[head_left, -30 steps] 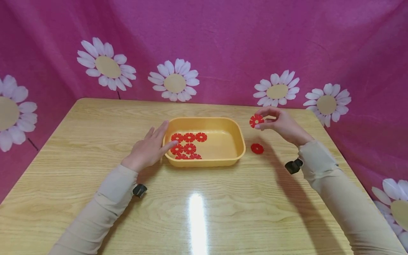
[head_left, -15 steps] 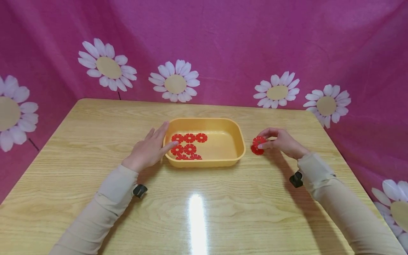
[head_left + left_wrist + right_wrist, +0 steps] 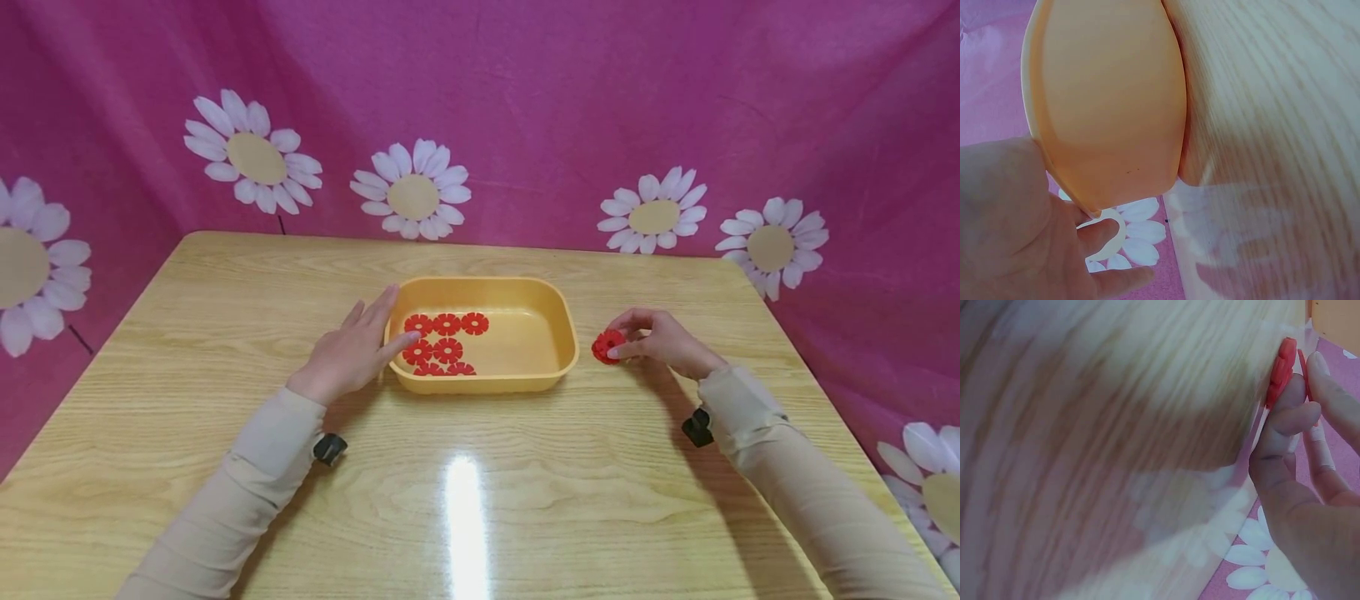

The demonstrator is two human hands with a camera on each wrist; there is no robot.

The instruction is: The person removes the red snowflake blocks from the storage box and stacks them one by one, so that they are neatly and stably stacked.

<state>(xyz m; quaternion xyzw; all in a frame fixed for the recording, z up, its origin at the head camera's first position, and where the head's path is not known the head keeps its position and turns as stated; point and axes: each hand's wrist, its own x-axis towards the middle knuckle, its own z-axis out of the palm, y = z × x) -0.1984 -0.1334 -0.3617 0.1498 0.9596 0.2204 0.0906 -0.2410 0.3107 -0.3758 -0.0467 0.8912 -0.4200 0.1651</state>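
Note:
My right hand (image 3: 667, 342) pinches a red flower-shaped plastic disc (image 3: 1305, 374) between thumb and fingers, low over the table to the right of the tray. Close beneath it lies another red notched piece (image 3: 1280, 374) on the tabletop; the two overlap in the head view. My left hand (image 3: 347, 357) rests at the left end of the yellow tray (image 3: 480, 384), fingers extended along the rim and thumb reaching over it. Inside the tray, several red flower discs (image 3: 447, 350) lie flat in rows on the left side, the nearest ones partly hidden by the front wall.
The wooden table (image 3: 360, 500) ends at a pink curtain (image 3: 510, 100) printed with white daisies, behind and at both sides. Black straps with a small device (image 3: 698, 427) sit at the wrists. Bare tray floor (image 3: 521, 346) shows on the right half.
My right hand has come down toward me with the pinched disc, from above the far part of the table to the piece lying there. The left hand and tray stay put.

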